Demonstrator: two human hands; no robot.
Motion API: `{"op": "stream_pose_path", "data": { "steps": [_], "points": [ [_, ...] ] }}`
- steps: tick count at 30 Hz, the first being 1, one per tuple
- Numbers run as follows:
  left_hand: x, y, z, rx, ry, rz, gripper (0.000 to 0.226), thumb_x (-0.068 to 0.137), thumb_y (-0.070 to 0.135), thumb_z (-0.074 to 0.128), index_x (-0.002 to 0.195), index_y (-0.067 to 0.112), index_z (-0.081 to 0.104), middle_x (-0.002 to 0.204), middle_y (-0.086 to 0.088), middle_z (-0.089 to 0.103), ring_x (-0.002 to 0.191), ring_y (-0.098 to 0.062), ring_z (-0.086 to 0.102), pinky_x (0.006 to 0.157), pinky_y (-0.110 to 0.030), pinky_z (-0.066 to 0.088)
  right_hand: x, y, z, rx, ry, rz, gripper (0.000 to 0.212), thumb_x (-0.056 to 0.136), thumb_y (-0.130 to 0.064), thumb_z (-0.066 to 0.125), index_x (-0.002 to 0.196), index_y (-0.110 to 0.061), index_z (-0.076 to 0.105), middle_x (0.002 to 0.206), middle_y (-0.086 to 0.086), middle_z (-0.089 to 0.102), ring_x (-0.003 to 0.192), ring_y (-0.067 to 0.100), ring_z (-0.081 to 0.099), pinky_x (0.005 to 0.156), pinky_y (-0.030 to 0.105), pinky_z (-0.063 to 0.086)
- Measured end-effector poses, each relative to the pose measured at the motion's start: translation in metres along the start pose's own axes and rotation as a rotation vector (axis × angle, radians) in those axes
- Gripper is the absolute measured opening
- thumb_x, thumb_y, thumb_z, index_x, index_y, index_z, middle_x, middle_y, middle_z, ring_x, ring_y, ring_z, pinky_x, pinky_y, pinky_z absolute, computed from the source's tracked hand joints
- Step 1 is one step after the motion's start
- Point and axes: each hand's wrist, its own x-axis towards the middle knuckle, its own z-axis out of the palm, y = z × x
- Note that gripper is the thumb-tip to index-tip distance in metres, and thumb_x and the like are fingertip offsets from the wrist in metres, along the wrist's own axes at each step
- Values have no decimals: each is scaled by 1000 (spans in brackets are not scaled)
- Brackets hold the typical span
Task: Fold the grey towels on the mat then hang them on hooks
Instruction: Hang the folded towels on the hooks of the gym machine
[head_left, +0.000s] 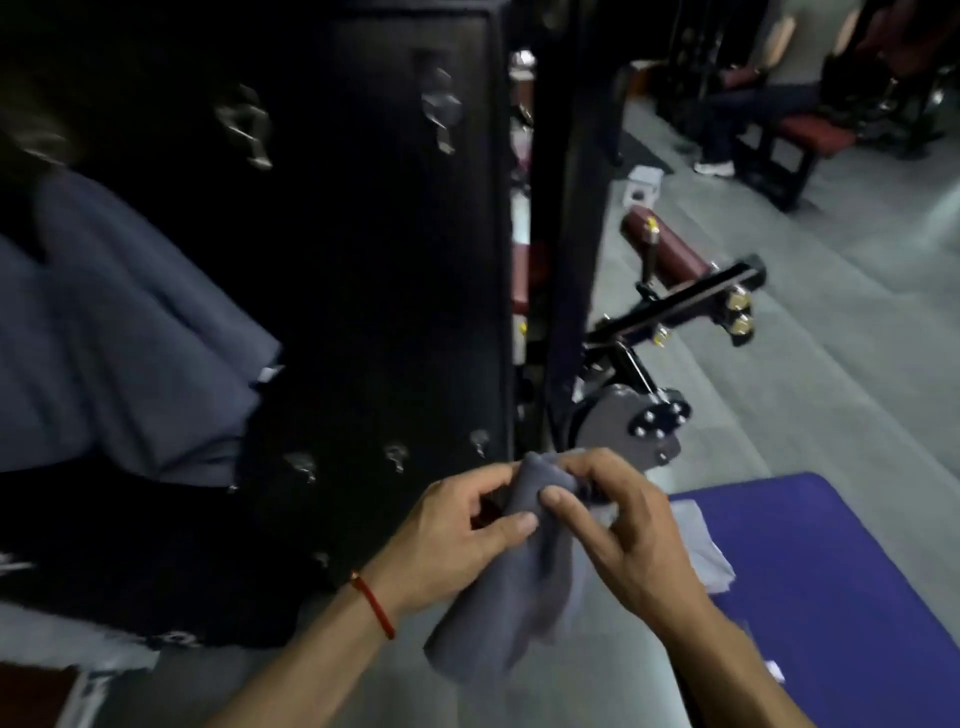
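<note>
A folded grey towel (498, 613) hangs down from both my hands in front of a black panel. My left hand (447, 535) pinches its upper left part. My right hand (618, 525) pinches its top edge from the right. Several metal hooks are fixed to the panel, one at the upper middle (441, 111), another to its left (247, 127), and a lower row (397, 457) just above my hands. Grey-blue towels (130, 332) hang at the left of the panel. A blue mat (831, 571) lies at the lower right with another light grey towel (706, 556) on it.
Gym machine parts (670, 312) with a maroon pad stand right of the panel on a grey floor. A seated person's legs (727, 130) and a bench are at the far upper right. A small white box (644, 189) sits on the floor.
</note>
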Motion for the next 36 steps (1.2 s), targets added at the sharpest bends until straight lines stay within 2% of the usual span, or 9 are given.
{"op": "stream_pose_path", "data": {
  "steps": [3,8,11,14,17,21,24,29,36],
  "points": [
    [-22,15,-66,-86,21,74,49,97,22,62,145,20,52,146,7,56,136,-11,51,111,-38,45,34,-50,37,101,-38,-34,6,97,-26,69,103,-24,70,97,-8,71,92,13,68,77,22,49],
    [-47,42,-129,-106,239,173,17,103,14,54,116,23,60,110,-5,71,101,-25,70,71,-38,60,83,-111,67,254,-76,-92,3,94,-21,69,97,-21,71,91,-1,73,86,16,70,75,29,54],
    [-46,62,-146,-118,372,244,28,97,13,62,120,28,57,114,0,72,104,-17,71,73,-33,61,110,-137,71,339,-96,-156,6,95,-17,69,99,-19,72,91,0,73,86,14,71,74,24,53],
    [-36,85,-167,87,495,337,28,95,17,65,120,29,65,107,6,73,98,-7,71,74,-22,56,142,-159,63,407,-114,-184,8,95,-14,69,102,-16,72,93,1,74,87,14,71,73,22,53],
    [-17,104,-194,235,556,348,16,94,24,69,109,29,71,93,6,72,85,-6,68,75,-27,55,173,-172,54,436,-157,-186,7,97,-15,68,101,-16,73,91,0,75,87,13,72,74,23,54],
    [10,115,-224,145,595,330,4,92,23,67,95,25,70,89,3,74,91,-12,70,83,-30,54,216,-179,55,332,-77,-208,6,96,-20,70,98,-23,74,89,-6,76,88,9,72,79,26,57],
    [40,110,-233,154,815,280,14,92,15,70,91,29,70,85,4,73,85,-11,70,81,-32,56,244,-175,65,194,84,-212,15,90,-20,75,101,-27,69,80,-9,70,78,-1,65,70,8,45],
    [65,102,-220,141,1097,247,11,87,15,74,90,21,66,82,4,69,77,-3,65,69,-18,52,252,-160,92,43,257,-333,18,89,-3,71,90,-18,62,90,-5,55,83,0,56,73,5,38],
    [72,98,-213,185,1205,324,11,86,14,76,92,22,75,95,7,69,83,-3,67,70,-13,52,262,-149,101,-60,246,-362,9,98,-15,62,100,-15,71,105,-10,53,87,15,56,73,24,49]
  ]
}}
